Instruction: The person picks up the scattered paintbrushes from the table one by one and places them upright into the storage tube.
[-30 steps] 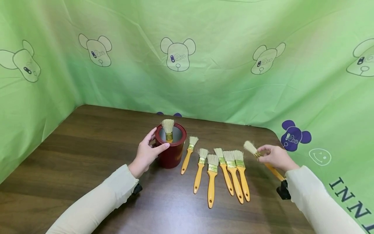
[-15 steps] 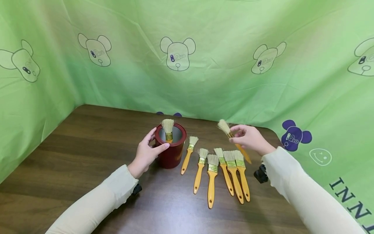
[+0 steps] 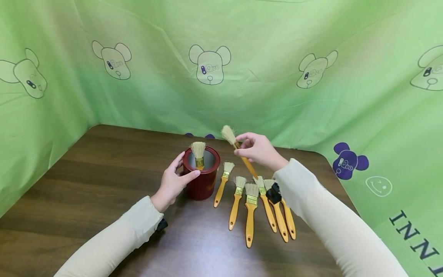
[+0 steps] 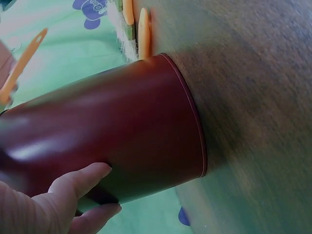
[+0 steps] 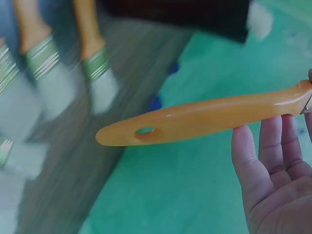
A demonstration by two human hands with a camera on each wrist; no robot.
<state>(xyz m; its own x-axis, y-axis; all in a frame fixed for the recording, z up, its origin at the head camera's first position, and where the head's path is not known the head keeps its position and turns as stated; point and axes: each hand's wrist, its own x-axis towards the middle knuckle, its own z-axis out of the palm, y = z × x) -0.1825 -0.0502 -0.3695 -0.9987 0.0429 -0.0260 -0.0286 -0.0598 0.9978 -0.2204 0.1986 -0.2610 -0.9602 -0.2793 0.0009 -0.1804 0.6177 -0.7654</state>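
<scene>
My left hand (image 3: 173, 185) holds a dark red metal can (image 3: 202, 186) standing on the table, its thumb on the near rim and fingers around the left side. One paintbrush (image 3: 199, 151) stands in the can, bristles up. In the left wrist view, fingertips (image 4: 95, 173) rest against the can's glossy wall. My right hand (image 3: 258, 150) pinches another paintbrush (image 3: 248, 166) near its ferrule, above the table right of the can. It tilts with bristles up to the left. The right wrist view shows its yellow-orange handle (image 5: 204, 117) with a hole at the end.
Several more paintbrushes lie on the table right of the can, bristles pointing away; the closest to the can is a narrow paintbrush (image 3: 223, 184). The right wrist partly covers the rightmost ones. Behind the wooden table (image 3: 121, 165) hangs a green printed cloth (image 3: 155, 88).
My right hand has carried its paintbrush left and upward, from the table's right side over the row of brushes towards the can. The left hand and can have stayed still.
</scene>
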